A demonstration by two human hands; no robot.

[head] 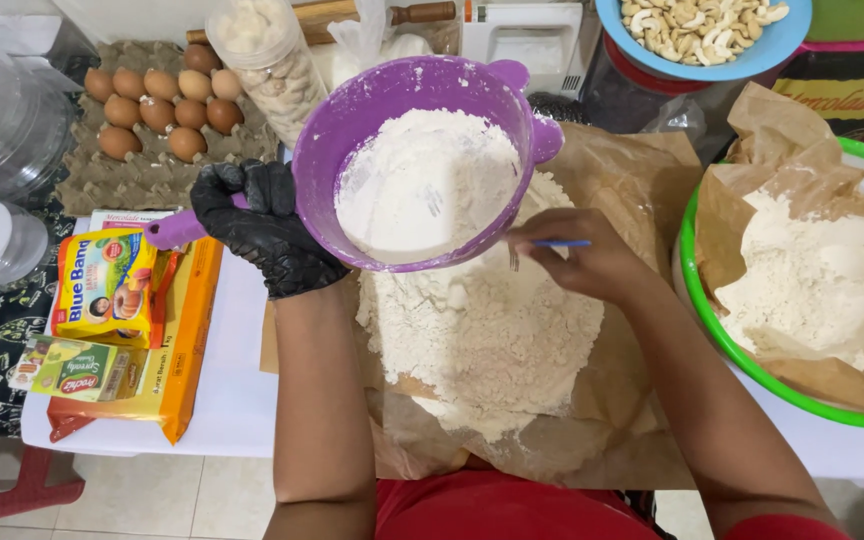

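Gloved L hand (270,235) grips purple sieve (422,160), R hand (592,262) pinches blue stick (562,243), yellow packs (104,285) left.

1. My left hand (267,235) wears a black glove beside the purple sieve (352,110).
2. White flour (482,330) lies on brown paper (622,420) below the sieve.
3. Right of the sieve: green-rimmed bowl (697,300).
4. Left: brown eggs (157,105), yellow packet (102,285).

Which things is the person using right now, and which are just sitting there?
In use: purple sieve, held by gloved left hand; blue-handled tool in right hand; flour pile on brown paper.

Lying about: eggs, cashew bowl, green bowl, yellow packets.
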